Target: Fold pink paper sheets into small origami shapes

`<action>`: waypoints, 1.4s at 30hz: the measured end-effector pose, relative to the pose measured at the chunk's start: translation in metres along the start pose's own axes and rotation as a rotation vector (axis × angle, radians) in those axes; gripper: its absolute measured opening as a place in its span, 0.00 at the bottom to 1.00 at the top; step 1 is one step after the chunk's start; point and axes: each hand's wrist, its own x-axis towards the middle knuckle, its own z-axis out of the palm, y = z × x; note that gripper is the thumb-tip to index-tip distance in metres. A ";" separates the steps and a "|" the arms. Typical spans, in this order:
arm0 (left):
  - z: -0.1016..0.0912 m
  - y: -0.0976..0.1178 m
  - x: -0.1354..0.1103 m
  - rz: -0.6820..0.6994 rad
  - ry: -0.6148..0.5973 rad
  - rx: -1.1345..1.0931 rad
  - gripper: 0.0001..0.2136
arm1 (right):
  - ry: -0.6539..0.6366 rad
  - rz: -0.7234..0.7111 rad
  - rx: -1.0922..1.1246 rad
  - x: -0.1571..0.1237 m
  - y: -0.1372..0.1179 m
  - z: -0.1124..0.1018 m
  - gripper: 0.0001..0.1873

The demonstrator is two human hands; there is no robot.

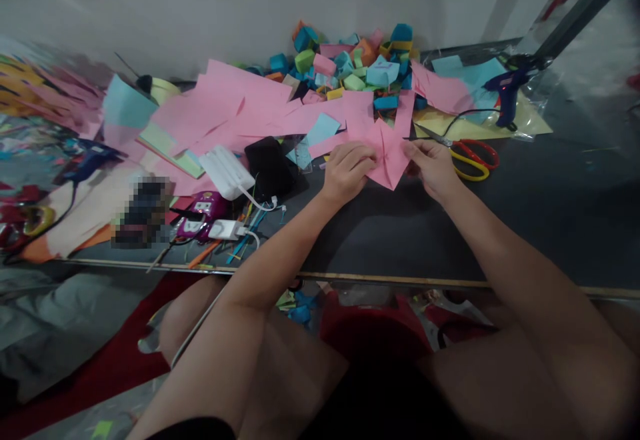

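Observation:
A pink sheet of paper (387, 153), creased and partly folded, lies between my two hands on the dark table (380, 227). My left hand (346, 170) has its fingers curled and pressed on the sheet's left edge. My right hand (431, 165) pinches the right edge. More pink paper sheets (235, 110) spread behind and to the left.
A heap of folded paper boxes (350, 60) in blue, green, orange and pink sits at the back. Red-and-yellow scissors (470, 157) and a blue glue gun (507, 90) lie right. A white power bank (227, 172), black phone (267, 167) and cables sit left.

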 end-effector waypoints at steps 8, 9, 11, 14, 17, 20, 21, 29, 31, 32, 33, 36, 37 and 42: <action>0.002 -0.004 -0.002 0.015 0.104 0.073 0.11 | 0.042 -0.091 -0.045 -0.005 -0.008 0.002 0.31; 0.002 -0.005 -0.003 0.000 0.089 0.087 0.10 | 0.053 -0.105 -0.054 -0.006 -0.009 0.002 0.31; 0.004 -0.007 -0.003 -0.033 0.075 0.118 0.10 | 0.069 -0.122 -0.060 -0.006 -0.009 0.003 0.31; 0.004 -0.008 -0.003 -0.086 0.071 0.089 0.11 | 0.069 -0.123 -0.058 -0.007 -0.010 0.003 0.31; 0.002 -0.007 -0.003 -0.134 0.054 0.008 0.12 | 0.060 -0.103 -0.066 -0.007 -0.010 0.003 0.31; 0.002 -0.006 -0.004 -0.166 0.054 -0.021 0.13 | 0.055 -0.084 -0.071 -0.007 -0.010 0.002 0.31; 0.002 -0.006 -0.004 -0.167 0.059 -0.026 0.13 | 0.057 -0.081 -0.062 -0.006 -0.010 0.002 0.32; -0.001 -0.005 0.004 -0.141 0.054 -0.127 0.18 | -0.124 -0.016 -0.074 -0.007 -0.013 0.000 0.27; -0.004 -0.002 0.006 -0.249 0.072 -0.204 0.17 | -0.070 -0.069 -0.089 -0.008 -0.013 0.002 0.26; -0.004 0.001 0.007 -0.323 0.076 -0.266 0.17 | -0.013 -0.109 -0.100 -0.010 -0.013 0.004 0.25; -0.004 0.003 0.007 -0.392 0.071 -0.342 0.18 | 0.048 -0.152 -0.118 -0.011 -0.014 0.006 0.25; 0.001 0.013 0.006 -0.536 0.030 -0.560 0.22 | 0.188 -0.250 -0.203 -0.019 -0.014 0.013 0.24; 0.004 0.017 0.006 -0.576 0.015 -0.605 0.23 | 0.209 -0.269 -0.232 -0.022 -0.015 0.015 0.23; 0.006 0.037 0.011 -0.785 0.019 -0.772 0.24 | 0.218 -0.315 -0.278 -0.031 -0.016 0.023 0.15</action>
